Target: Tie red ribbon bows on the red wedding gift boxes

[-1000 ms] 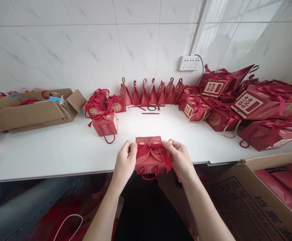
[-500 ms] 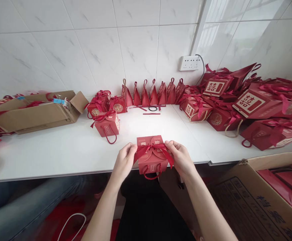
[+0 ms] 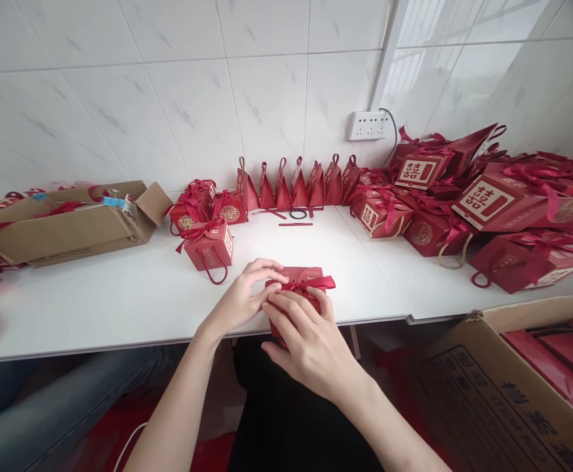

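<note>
A red gift box (image 3: 297,273) with a red ribbon bow (image 3: 318,283) tied over its lid sits at the table's front edge in front of me. At its left side, my left hand (image 3: 244,295) rests with thumb and fingers apart, its fingertips touching the lid near the bow's left end. My right hand (image 3: 309,334) reaches over the box's front with fingers spread, fingertips by the left hand's thumb and the ribbon. It hides most of the front and the cord handle. The bow's right loop lies flat toward the right.
Finished red boxes (image 3: 210,244) stand left of centre, with a cardboard tray (image 3: 90,236) further left. Several pointed red boxes (image 3: 299,190) line the tiled wall. Bow-tied boxes (image 3: 488,196) pile up at right, above a large carton (image 3: 503,387). Another person's leg (image 3: 70,393) is at lower left.
Both hands have left the ribbon's two ends, which they were pulling apart. The left hand now lies on the lid's left side; the right hand has swung left across the box's front.
</note>
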Available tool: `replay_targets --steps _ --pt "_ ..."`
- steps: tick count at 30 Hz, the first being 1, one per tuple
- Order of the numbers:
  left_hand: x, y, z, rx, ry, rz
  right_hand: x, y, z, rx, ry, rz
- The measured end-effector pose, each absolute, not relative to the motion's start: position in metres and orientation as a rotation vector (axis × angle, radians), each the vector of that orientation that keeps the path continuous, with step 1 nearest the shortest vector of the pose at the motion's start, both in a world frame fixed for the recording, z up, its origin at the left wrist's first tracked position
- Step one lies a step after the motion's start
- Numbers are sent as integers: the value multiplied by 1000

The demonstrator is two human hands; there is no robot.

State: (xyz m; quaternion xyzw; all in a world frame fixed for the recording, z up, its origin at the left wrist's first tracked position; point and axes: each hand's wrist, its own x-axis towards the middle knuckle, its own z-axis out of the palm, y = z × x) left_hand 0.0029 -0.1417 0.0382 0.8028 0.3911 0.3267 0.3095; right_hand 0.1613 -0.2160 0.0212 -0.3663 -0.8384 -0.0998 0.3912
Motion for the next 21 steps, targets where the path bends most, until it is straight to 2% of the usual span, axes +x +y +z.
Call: replay_targets --steps 10,21 --pt "6 -142 41 2278 1058 850 168 -213 3 -1027 -1973 -297" --pt "25 -150 52 2327 1080 805 177 -229 11 -828 -1974 -229"
